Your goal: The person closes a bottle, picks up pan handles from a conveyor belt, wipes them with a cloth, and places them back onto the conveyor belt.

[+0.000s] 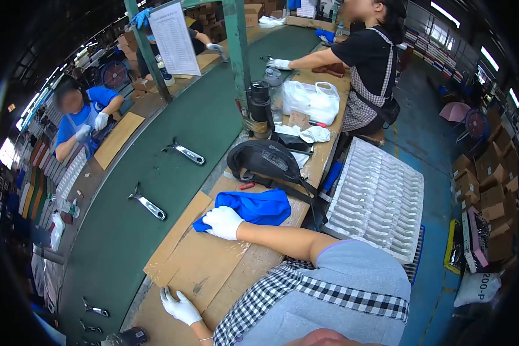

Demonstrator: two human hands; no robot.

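Observation:
My right hand [224,223], in a white glove, has its fingers closed on the left end of a blue cloth [256,206] that lies bunched on the bench. Nearer the bench's front-left part, my gloved left hand [180,307] rests on the brown cardboard [196,262] with fingers spread and nothing in them. On the green belt beyond the cardboard lie a wrench [148,206] and another wrench [184,151]. A red object [247,185] is just behind the cloth.
A black bag [265,161] sits behind the cloth, near a dark bottle [260,104] and a white plastic bag [311,102]. A ribbed white tray [378,199] stands at the right. Co-workers sit across the belt and farther along the bench. A green post [236,52] rises beside the belt.

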